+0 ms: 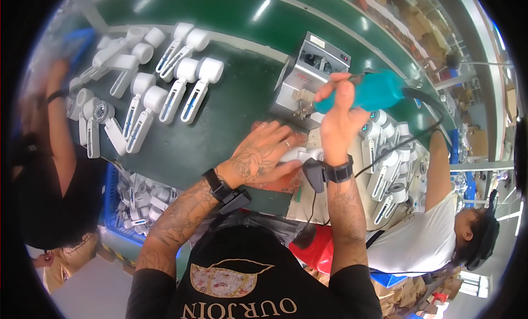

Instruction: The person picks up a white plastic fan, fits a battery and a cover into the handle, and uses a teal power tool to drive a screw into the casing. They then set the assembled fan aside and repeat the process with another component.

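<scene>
My right hand [342, 121] is wrapped around a teal electric screwdriver [379, 90], raised beside a grey screw feeder [308, 71]. The tool's front end is near the feeder's front side; whether it touches cannot be seen. My left hand [261, 156] holds a white handheld fan part [302, 153] down over an orange-red mat [285, 186]. Fingers and the right wrist hide much of that part. Several white handheld fans [198, 93] lie on the green tabletop [192, 148] to the left.
More white fans [385, 159] lie on the right, near a co-worker's arm [438, 165]. Another person's arm [60, 132] reaches in at the left. A blue crate [111, 198] filled with white parts stands at the front left. The screwdriver's black cord [407, 140] hangs across the right.
</scene>
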The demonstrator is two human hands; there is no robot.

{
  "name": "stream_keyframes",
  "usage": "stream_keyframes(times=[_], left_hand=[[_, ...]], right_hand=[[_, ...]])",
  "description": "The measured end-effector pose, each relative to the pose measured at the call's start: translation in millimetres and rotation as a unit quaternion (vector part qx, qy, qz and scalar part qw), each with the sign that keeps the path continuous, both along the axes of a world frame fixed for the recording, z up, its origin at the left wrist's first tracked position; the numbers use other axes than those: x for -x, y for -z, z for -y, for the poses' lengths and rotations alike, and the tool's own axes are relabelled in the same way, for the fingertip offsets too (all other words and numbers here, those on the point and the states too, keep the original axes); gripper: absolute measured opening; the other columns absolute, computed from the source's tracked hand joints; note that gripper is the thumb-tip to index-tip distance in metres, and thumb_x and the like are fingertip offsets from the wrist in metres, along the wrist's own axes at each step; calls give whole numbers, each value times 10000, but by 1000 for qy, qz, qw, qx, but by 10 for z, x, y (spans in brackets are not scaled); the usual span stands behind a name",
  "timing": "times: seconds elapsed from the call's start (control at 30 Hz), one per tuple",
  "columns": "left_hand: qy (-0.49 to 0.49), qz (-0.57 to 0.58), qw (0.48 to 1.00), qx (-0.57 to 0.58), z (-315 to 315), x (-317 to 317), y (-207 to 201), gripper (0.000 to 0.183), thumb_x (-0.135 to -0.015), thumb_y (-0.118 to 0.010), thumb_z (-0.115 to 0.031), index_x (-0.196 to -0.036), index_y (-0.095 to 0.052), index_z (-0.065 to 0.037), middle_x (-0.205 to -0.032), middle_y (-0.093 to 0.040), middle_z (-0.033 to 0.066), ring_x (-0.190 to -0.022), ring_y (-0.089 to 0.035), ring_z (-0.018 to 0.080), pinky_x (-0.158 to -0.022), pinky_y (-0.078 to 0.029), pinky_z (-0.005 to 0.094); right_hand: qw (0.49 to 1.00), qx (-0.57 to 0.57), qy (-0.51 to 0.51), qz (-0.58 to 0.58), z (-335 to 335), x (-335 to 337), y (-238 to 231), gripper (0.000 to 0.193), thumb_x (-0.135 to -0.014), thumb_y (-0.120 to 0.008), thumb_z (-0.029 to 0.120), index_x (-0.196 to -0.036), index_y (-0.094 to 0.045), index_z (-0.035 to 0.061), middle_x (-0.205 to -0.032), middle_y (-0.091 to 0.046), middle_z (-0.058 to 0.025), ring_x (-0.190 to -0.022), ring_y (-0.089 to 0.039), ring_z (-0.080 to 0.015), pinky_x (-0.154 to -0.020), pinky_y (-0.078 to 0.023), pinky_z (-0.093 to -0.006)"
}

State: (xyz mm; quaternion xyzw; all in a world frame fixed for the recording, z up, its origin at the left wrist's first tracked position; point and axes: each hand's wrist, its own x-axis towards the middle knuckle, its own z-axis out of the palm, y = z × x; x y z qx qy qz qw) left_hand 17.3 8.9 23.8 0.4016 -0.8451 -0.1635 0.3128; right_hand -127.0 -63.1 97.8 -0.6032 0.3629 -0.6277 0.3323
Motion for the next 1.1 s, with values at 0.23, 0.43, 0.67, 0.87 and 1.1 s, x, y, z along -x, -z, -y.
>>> stream_keyframes(times=[0.23, 0.43, 0.67, 0.87, 1.1], left_hand=[[8, -28, 999, 13, 4, 38, 40, 361, -880, -642, -284, -1208, -620, -134, -1067, -556, 94, -973, -532, 307, -894, -433, 443], [8, 2, 1000, 4, 19, -6, 32, 385, -898, -639, -309, -1221, -612, -102, -1054, -558, 84, -1011, -522, 281, -871, -425, 444], [11, -10, 1000, 0, -4, 66, 74, 362, -893, -665, -307, -1207, -660, -126, -1113, -582, 62, -969, -521, 279, -871, -412, 445], [14, 4, 999, -33, 83, 44, 106, 367, -894, -667, -302, -1211, -657, -116, -1140, -584, 64, -997, -524, 284, -875, -420, 442], [5, -66, 994, 85, 149, -2, 96, 441, -838, -662, -312, -1223, -627, -99, -1096, -631, 93, -934, -580, 312, -810, -425, 448]], right_hand=[[997, 22, -49, 57, 121, 43, 272, 303, -1027, -571, 307, -1010, -557, 5, -733, -580, -65, -646, -577, -161, -590, -470, -297], [996, -56, -7, 62, -404, 208, 103, 460, -1019, -566, 420, -1060, -567, -38, -704, -553, -82, -622, -554, -179, -583, -460, -313], [994, -87, -35, 47, -847, 491, 226, 565, -964, -622, 501, -1066, -534, -47, -693, -527, -83, -615, -536, -191, -573, -446, -331], [994, -87, -22, 57, -729, 448, 412, 561, -949, -642, 507, -1036, -526, -35, -681, -523, -91, -595, -533, -196, -567, -453, -343], [995, -87, -42, 40, -807, 652, 803, 346, -959, -677, 311, -1062, -566, 0, -908, -590, -83, -787, -549, -199, -694, -464, -363]])
